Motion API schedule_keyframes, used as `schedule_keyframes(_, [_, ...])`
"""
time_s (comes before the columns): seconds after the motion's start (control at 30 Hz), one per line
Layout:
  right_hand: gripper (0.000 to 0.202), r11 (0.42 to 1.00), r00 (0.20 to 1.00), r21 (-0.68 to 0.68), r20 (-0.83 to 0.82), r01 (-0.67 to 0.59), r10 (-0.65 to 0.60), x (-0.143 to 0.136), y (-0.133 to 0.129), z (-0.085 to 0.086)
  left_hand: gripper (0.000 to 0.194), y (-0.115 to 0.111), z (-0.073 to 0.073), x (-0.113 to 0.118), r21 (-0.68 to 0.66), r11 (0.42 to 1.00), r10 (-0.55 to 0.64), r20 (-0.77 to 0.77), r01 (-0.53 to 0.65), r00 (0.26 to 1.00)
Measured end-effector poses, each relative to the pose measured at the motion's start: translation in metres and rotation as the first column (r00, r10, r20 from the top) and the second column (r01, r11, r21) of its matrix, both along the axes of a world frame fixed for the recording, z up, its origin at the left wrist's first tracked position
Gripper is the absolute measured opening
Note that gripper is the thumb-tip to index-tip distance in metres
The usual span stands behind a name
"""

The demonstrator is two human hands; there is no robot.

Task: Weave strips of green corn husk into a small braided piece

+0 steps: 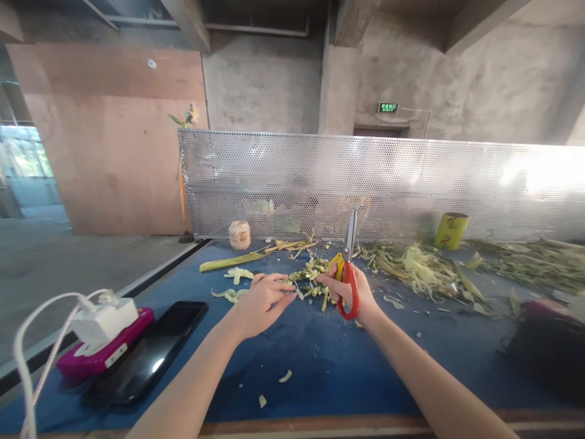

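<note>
My right hand (354,288) is wrapped around a pair of scissors (348,283) with one red and one yellow handle loop. Their metal blades point up and away and look closed. A small heap of cut green plant scraps (313,271) lies between my hands, close to the fingertips of both. My left hand (265,303) is palm down at the left side of the heap, its fingers stretched out and holding nothing I can see. Pale curled leaf pieces (237,274) rest just beyond it. Whether the left fingertips touch the scraps, I cannot tell.
At the left, a black phone (171,335) leans by a magenta power strip (107,350) with white plugs and cables. Behind are a long green stalk (233,261), a wrapped pale roll (240,235), a yellow cup-like roll (451,230), piled dry leaves (420,268) and a perforated metal panel (283,177).
</note>
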State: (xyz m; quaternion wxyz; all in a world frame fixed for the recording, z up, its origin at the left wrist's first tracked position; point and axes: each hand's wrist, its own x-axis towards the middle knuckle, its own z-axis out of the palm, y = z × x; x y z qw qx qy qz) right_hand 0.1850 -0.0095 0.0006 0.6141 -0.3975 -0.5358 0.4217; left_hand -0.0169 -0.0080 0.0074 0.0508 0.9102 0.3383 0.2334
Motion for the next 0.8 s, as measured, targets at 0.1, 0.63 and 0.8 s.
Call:
schedule_keyframes(0.1, [0.041, 0.996, 0.994, 0.005, 0.062, -0.094, 0.094, -0.003, -0.001, -0.003, 0.046, 0.001, -0.005, 0.001, -0.045, 0.999, 0.009, -0.011, -0.010, 1.000])
schedule_keyframes(0.63, [0.025, 0.998, 0.885, -0.033, 0.465, 0.054, -0.033, -0.001, 0.014, -0.018, 0.060, 0.005, -0.004, -0.006, -0.134, 0.982, 0.121, -0.112, -0.136, 0.986])
schedule_keyframes(0.8, [0.025, 0.988, 0.901, -0.045, 0.417, 0.150, -0.117, 0.017, 0.028, -0.023, 0.072, 0.004, 0.004, -0.013, 0.038, 0.969, 0.246, -0.169, -0.243, 0.954])
